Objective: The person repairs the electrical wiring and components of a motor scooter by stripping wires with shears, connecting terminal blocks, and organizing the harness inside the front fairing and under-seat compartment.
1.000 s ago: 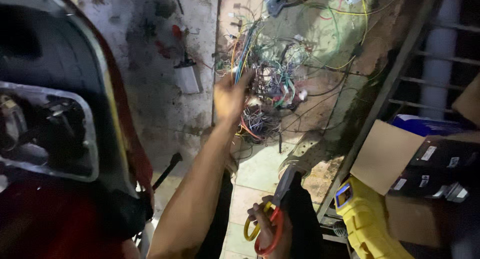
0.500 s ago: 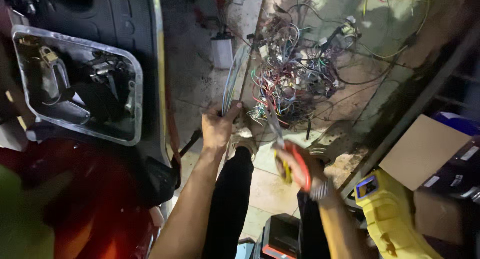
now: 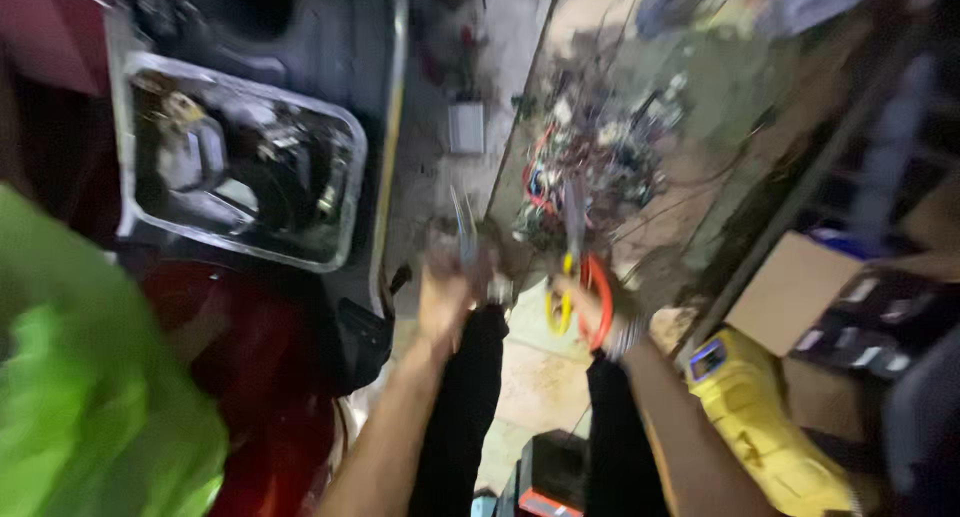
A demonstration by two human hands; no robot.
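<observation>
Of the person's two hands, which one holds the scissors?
The right hand holds the scissors, with red and yellow handle loops and blades pointing toward the tangle of wires. The left hand grips a thin grey strand instead.

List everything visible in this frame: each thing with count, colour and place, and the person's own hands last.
Wire tangle: one heap, mixed colours, on the floor ahead of the hands.
Scissors: one pair, red and yellow handles, blades pointing at the wires.
Clear tray: one, holding dark parts, upper left.
White box: one, on the floor at top centre.
Yellow device: one, with a small screen, lower right.
Cardboard box: one, brown, at right.
Green cloth: blurred, lower left.
Left hand: gripping a thin strand, too blurred to identify.
Right hand: holding the scissors.
</observation>
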